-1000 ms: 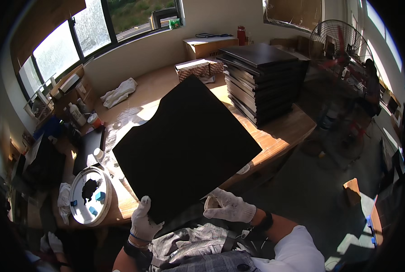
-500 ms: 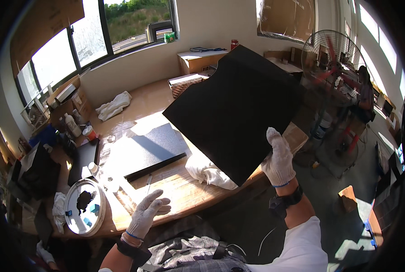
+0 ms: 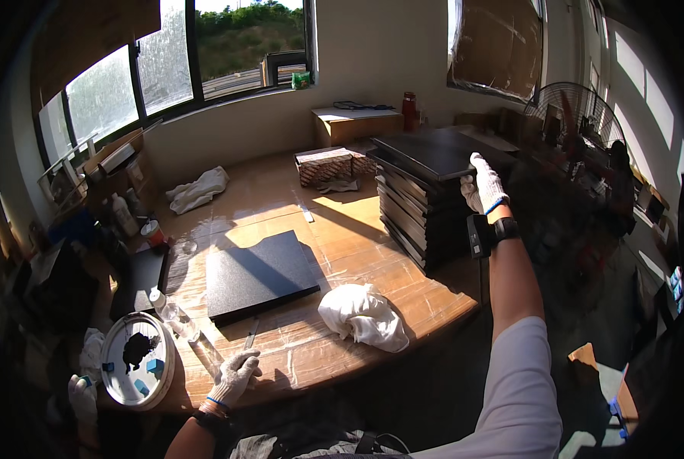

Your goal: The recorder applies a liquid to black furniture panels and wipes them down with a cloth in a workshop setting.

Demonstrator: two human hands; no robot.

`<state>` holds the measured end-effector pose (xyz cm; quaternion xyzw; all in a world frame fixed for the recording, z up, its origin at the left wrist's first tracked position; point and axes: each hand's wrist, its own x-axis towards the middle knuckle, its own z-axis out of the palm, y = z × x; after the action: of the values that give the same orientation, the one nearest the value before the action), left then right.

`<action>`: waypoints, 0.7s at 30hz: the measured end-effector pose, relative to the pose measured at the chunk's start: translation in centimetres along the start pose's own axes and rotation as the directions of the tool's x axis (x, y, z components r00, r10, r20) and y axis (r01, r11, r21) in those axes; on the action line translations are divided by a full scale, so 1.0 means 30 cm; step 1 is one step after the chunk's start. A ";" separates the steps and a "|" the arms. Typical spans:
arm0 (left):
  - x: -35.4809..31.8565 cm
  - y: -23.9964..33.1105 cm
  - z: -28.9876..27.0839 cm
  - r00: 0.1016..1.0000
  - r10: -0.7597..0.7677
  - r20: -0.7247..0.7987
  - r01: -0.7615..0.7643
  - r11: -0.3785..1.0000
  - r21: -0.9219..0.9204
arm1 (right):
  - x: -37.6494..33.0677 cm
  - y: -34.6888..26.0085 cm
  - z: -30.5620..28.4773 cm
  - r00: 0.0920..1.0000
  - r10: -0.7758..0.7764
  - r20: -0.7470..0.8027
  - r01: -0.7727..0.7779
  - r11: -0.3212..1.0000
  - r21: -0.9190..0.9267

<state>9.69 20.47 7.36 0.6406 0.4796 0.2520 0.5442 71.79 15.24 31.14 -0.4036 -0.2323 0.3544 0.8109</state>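
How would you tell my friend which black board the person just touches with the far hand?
Find the big wooden table, then the tall stack of black boards at its right end. It is the top board, under the gloved right hand; the other black board lies alone, flat mid-table.

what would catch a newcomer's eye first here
First the tall stack of black panels at the far right of the wooden table, with the gloved right hand on its top panel. Then the single black panel lying mid-table, beside a crumpled white cloth, with the left hand at the near edge.
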 end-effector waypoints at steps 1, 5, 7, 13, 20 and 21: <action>0.001 -0.003 0.006 1.000 -0.014 0.015 0.015 0.999 -0.029 | 0.008 -0.020 0.000 0.998 0.053 -0.033 -0.059 0.974 -0.219; 0.018 -0.018 0.018 1.000 -0.007 -0.009 0.007 0.999 -0.042 | -0.013 -0.061 0.045 0.863 -0.450 -0.231 -0.140 0.227 -0.964; 0.022 -0.026 0.017 1.000 0.023 -0.016 -0.024 0.998 -0.051 | -0.046 -0.037 0.083 0.706 -0.696 -0.127 -0.217 -0.042 -0.975; 0.030 -0.041 0.001 1.000 0.009 0.001 -0.009 0.996 -0.092 | -0.109 0.111 0.187 0.805 -0.481 0.346 0.140 -0.413 -0.900; 0.021 -0.035 -0.005 1.000 -0.026 -0.012 0.024 0.983 -0.184 | -0.065 0.132 0.230 0.876 -0.398 0.272 0.081 -0.435 -0.897; 0.019 -0.025 -0.005 0.999 -0.045 -0.011 0.042 0.979 -0.198 | -0.079 0.136 0.237 0.868 -0.417 0.269 0.061 -0.449 -0.892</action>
<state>9.55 21.01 6.59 0.5707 0.4704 0.2914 0.6067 64.00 18.65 31.61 -0.8556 -0.4153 -0.2405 0.1937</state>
